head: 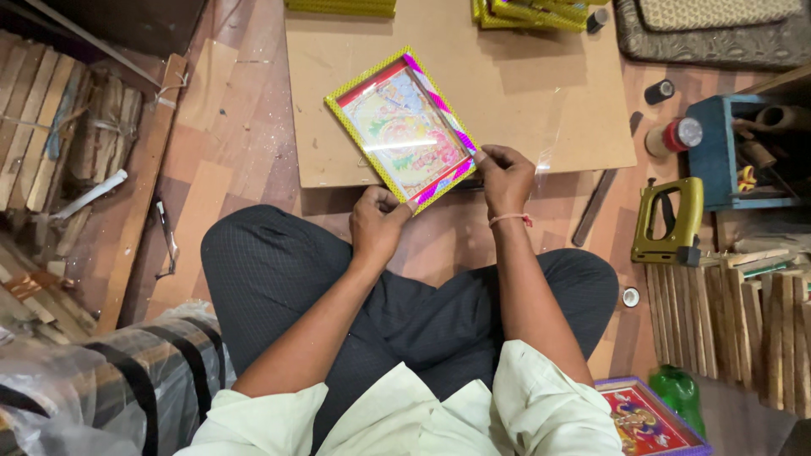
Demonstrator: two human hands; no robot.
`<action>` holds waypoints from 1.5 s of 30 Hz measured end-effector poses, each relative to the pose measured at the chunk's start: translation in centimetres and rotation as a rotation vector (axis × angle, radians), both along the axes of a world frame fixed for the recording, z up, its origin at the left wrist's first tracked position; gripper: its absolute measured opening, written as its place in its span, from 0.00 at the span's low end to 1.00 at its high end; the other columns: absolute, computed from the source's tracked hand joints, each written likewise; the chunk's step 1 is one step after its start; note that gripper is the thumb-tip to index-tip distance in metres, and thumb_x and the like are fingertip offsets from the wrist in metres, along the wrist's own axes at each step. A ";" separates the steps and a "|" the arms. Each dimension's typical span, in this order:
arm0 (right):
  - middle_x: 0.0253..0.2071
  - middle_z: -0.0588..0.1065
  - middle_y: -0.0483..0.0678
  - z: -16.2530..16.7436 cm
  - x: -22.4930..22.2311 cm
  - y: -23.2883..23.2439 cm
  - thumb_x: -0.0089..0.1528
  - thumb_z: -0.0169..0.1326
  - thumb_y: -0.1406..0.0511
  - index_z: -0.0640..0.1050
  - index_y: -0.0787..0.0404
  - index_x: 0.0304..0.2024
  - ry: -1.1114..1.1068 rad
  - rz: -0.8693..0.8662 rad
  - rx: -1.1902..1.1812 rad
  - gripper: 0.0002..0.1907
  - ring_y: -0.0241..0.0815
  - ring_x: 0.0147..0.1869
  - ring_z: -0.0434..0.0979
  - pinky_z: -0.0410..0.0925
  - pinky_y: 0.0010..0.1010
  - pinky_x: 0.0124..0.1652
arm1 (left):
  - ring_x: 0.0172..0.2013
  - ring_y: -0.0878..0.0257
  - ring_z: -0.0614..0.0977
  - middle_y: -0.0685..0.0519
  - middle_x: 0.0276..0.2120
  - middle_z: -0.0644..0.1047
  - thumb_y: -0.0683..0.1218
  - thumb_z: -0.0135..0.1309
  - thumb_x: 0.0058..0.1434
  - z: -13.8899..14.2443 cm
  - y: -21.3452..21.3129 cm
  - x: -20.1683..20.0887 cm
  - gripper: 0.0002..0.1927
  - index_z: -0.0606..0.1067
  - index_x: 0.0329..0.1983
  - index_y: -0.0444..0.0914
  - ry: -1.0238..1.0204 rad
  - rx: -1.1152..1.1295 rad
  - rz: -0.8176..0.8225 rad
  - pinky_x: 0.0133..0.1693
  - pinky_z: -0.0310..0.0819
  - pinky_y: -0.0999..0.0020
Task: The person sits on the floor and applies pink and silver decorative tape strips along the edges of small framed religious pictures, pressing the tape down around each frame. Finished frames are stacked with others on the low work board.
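Workshop floor of reddish tiles, person seated cross-legged facing a tan board [524, 93] laid flat on it.

Item held: framed picture [404, 128], rectangular, yellow patterned border with pink and red edging, colourful print under a glossy face, tilted above the board's near edge. Loose clear film trailed from its right side; its extent was hard to make out.

Left hand [378, 221]: curled round the frame's near corner from below, thumb up. Right hand [505, 176]: fingers pinching the frame's right corner, a pink thread at the wrist. Both forearms angled inward from pale sleeves.

Surroundings: olive-green staple gun [672, 224] on the floor to the right; blue box [718, 152] of tools beyond it, contents partly hidden; dark spools [660, 91] nearby; wooden slats [735, 325] stacked lower right. Second framed picture [646, 418], purple-edged, cut off at the bottom edge beside a green bottle [678, 393]. Yellow frames [528, 12] were cut off at the top. Bundled wood strips [51, 127] lay left.
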State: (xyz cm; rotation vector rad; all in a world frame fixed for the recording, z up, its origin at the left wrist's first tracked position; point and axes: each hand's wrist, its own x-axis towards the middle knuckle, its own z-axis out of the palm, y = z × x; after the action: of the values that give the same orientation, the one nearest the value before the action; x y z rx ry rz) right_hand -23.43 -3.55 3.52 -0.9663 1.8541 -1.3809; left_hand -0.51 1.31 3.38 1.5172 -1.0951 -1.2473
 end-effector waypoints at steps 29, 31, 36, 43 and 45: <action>0.32 0.82 0.50 0.5 1.3 -0.1 0.57 0.63 0.68 0.84 0.67 0.36 0.213 -0.091 0.033 0.08 0.37 0.34 0.81 0.74 0.27 0.39 | 0.27 0.61 0.80 0.51 0.24 0.79 0.45 0.68 0.49 -1.0 0.0 -0.8 0.12 0.76 0.29 0.35 -0.083 -0.027 0.022 0.33 0.74 0.64; 0.42 0.79 0.56 0.8 2.1 0.6 0.54 0.69 0.64 0.84 0.65 0.41 0.478 -0.120 0.096 0.15 0.44 0.44 0.79 0.72 0.32 0.47 | 0.27 0.61 0.80 0.51 0.24 0.80 0.45 0.68 0.49 -1.2 0.0 -0.9 0.12 0.76 0.29 0.35 -0.094 -0.022 0.035 0.34 0.74 0.63; 0.64 0.60 0.64 1.4 7.2 4.4 0.45 0.76 0.56 0.70 0.64 0.61 0.659 -0.094 -0.017 0.47 0.60 0.67 0.63 0.64 0.45 0.61 | 0.28 0.60 0.82 0.50 0.25 0.80 0.44 0.66 0.48 -1.5 -0.1 -1.3 0.11 0.77 0.29 0.35 -0.052 -0.072 0.075 0.35 0.76 0.63; 0.61 0.64 0.61 0.9 9.3 5.9 0.42 0.76 0.54 0.74 0.61 0.60 0.732 -0.012 0.080 0.45 0.63 0.66 0.64 0.60 0.49 0.61 | 0.27 0.58 0.81 0.49 0.25 0.80 0.46 0.68 0.47 -1.3 -0.4 -1.2 0.14 0.76 0.29 0.35 -0.062 -0.017 0.117 0.34 0.75 0.62; 0.58 0.67 0.60 0.6 6.9 4.7 0.44 0.76 0.56 0.76 0.64 0.55 0.747 -0.049 0.021 0.40 0.59 0.64 0.66 0.61 0.47 0.61 | 0.28 0.56 0.82 0.49 0.25 0.80 0.45 0.65 0.46 -1.2 -0.8 -1.1 0.12 0.75 0.30 0.35 -0.046 -0.039 0.114 0.35 0.76 0.61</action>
State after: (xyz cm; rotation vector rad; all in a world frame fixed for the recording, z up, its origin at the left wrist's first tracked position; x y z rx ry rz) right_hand -16.50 1.11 4.09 -1.5822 2.4180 -1.0944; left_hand -1.59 0.56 2.15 1.5632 -1.0410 -1.1129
